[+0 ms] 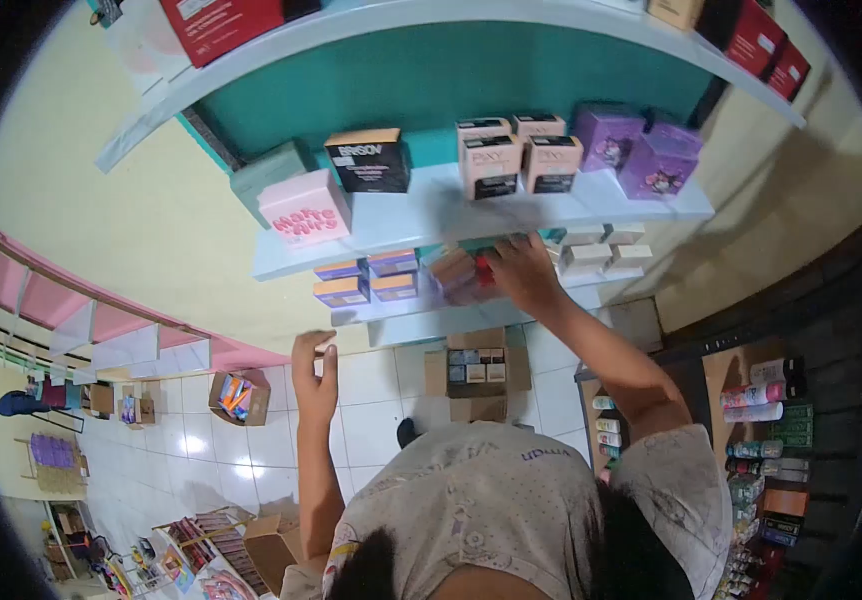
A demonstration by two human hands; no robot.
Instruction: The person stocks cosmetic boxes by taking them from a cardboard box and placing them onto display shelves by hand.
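My right hand (pixel 521 268) reaches to the lower shelf, its fingers bent over a red box (pixel 485 270) that they partly hide. Just left of it stand brownish boxes (pixel 453 270), slightly blurred. Further left on that shelf are purple and orange boxes (pixel 369 280); small white boxes (pixel 606 255) stand to the right. My left hand (pixel 315 362) hangs in the air below the shelf's left end, fingers apart and nothing in it. Above, the upper shelf (pixel 401 225) carries a pink box (pixel 305 210), a black box (pixel 369 160), PIXY boxes (pixel 521 160) and purple boxes (pixel 641 150).
An open carton (pixel 477 375) of small boxes stands on the tiled floor below the shelves. Another carton (pixel 240 397) is at the left. To the right, a rack (pixel 711 400) holds bottles and tubes. A higher shelf (pixel 451 20) curves across the top.
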